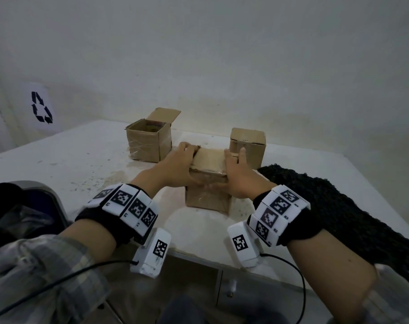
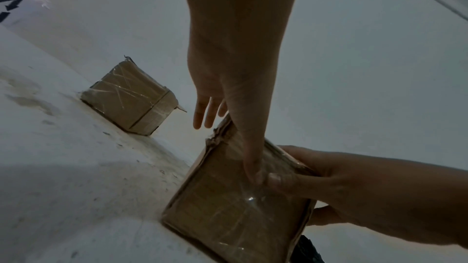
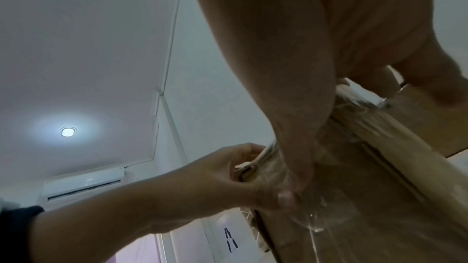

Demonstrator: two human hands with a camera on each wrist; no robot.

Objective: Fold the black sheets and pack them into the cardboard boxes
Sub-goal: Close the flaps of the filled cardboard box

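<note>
Hands came first: your left hand [image 1: 175, 163] and your right hand [image 1: 237, 170] both gripped the near box [image 1: 207, 195], one at each top corner. Your left fingers curled over the lid at its left edge while the thumb [image 2: 249, 159] ran down the taped front face. Your right fingers wrapped the right edge, and its thumb [image 2: 278, 180] met the left thumb on that same front face. The lid looked pressed down flat under both hands, so each grip was narrow and full of cardboard.

That box stood on the white table [image 1: 58, 160], near its front edge. Just right of it, a black sheet [image 1: 327, 206] lay unfolded, its lower end spilling over the table's edge. Behind and to the left stood a second box [image 1: 148, 142], open, with one flap up. Behind and to the right stood a third box [image 1: 248, 146], its top closed. You could not tell what either held. On the wall at left hung a recycling sign [image 1: 41, 107].
</note>
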